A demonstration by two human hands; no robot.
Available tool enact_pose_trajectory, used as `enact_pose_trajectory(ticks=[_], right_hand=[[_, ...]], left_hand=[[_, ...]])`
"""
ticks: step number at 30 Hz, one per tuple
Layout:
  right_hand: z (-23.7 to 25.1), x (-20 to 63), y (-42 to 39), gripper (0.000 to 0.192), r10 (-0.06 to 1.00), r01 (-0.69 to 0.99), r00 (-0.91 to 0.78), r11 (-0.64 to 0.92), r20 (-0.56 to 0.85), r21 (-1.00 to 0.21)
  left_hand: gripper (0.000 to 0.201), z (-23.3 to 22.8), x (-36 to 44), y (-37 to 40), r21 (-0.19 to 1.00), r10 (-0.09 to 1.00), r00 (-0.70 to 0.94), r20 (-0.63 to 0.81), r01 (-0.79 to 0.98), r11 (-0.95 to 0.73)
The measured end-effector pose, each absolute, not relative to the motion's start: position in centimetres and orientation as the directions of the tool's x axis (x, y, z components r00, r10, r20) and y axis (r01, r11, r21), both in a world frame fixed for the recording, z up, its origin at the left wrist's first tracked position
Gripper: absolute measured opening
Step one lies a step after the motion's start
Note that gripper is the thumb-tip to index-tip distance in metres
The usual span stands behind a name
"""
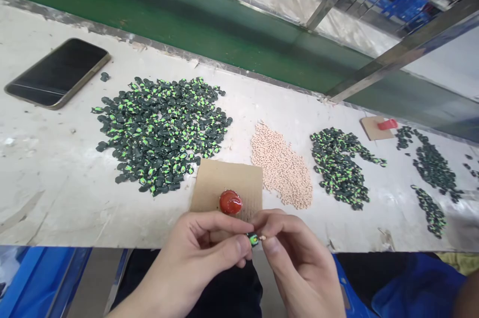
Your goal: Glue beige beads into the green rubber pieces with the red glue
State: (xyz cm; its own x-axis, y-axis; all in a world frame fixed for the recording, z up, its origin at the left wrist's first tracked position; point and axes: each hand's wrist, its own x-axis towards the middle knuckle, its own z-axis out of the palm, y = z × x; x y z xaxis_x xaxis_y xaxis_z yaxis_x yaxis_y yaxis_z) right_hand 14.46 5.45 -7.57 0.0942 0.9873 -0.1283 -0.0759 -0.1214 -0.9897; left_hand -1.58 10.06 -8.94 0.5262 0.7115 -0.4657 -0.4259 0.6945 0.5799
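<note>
Between thumb and forefinger, my left hand (209, 245) pinches a small dark green and bright green piece (252, 239). Close beside it, my right hand (294, 253) is closed on a tiny pale pink piece (262, 238); whether the two pieces touch I cannot tell. Just beyond my fingers lies a cardboard square (209, 178) with a glossy red blob (230, 202) on it. A pile of pale pink small pieces (280, 163) spreads to the right of the cardboard. A large heap of dark and bright green pieces (164, 128) covers the table to its left.
A phone (56, 73) lies at the far left of the white table (75, 198). More green pieces (339, 165) form a pile on the right. Further right are another cardboard piece (370, 128) with a red cylinder (387, 124) and dark piles (436, 165). A metal post (374, 68) rises behind.
</note>
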Motion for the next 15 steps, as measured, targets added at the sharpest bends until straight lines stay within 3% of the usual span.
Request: enact_pose_trajectory(ticks=[6, 11, 15], right_hand=[[-7.3, 14.3, 5.8, 0.012, 0.984, -0.007, 0.145, -0.101, -0.101, -0.995], [-6.0, 15.4, 6.9, 0.016, 0.995, 0.195, -0.009, -0.097, -0.101, -0.976], [-5.4, 15.8, 7.6, 0.018, 0.992, 0.203, -0.045, -0.110, -0.122, -0.973]], left_hand=[[0.003, -8.8, -2.0, 10.1, 0.609, 0.715, 0.502, -0.487, -0.391, 0.690], [0.007, -7.5, -2.5, 10.8, 0.665, 0.708, 0.478, -0.520, -0.293, 0.686], [0.006, -7.5, -2.5, 10.9, 0.661, 0.717, 0.482, -0.504, -0.319, 0.679]])
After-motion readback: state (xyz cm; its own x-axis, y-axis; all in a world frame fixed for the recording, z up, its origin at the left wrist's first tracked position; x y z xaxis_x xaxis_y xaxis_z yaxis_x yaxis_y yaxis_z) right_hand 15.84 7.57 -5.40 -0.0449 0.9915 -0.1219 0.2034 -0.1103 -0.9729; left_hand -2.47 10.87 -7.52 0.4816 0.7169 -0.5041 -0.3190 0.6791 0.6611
